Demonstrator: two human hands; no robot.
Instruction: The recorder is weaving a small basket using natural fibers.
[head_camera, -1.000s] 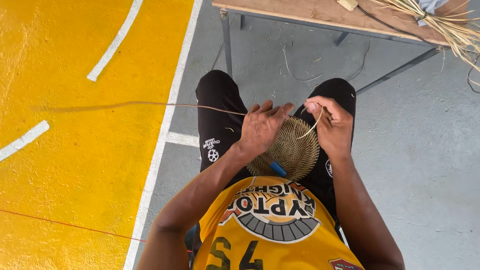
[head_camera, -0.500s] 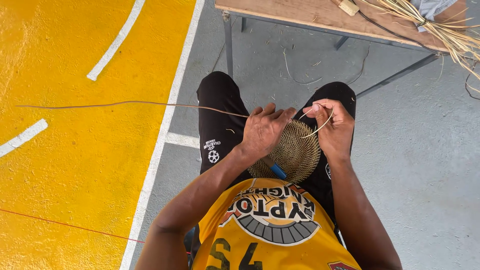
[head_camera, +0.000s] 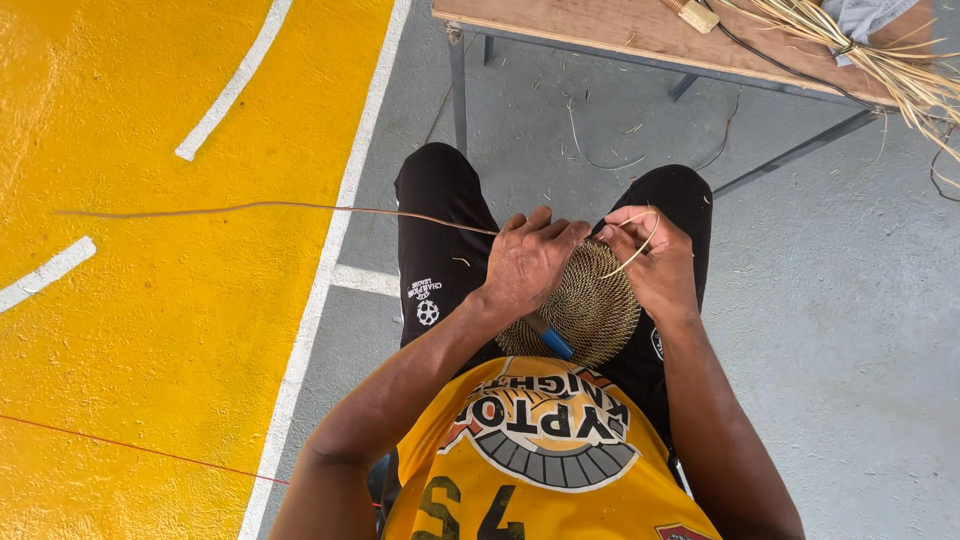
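Note:
A round coiled woven disc (head_camera: 590, 310) of tan fibre rests on my lap, over black trousers. My left hand (head_camera: 525, 262) grips its upper left rim, fingers curled over the edge. A blue-handled tool (head_camera: 549, 338) sticks out from under that hand. My right hand (head_camera: 655, 262) pinches a thin pale strand (head_camera: 632, 255) that loops at the disc's upper right rim. A long thin fibre (head_camera: 270, 208) runs from the left hand far out to the left over the yellow floor.
A wooden table (head_camera: 600, 25) with grey metal legs stands ahead, with a bundle of straw-coloured fibres (head_camera: 900, 70) and a dark cable on it. The floor is grey concrete on the right, yellow with white lines (head_camera: 235, 85) on the left. A thin red string (head_camera: 130, 447) crosses the yellow part.
The two hands have shifted slightly on the disc's rim. The long fibre's free end has moved a little across the yellow floor.

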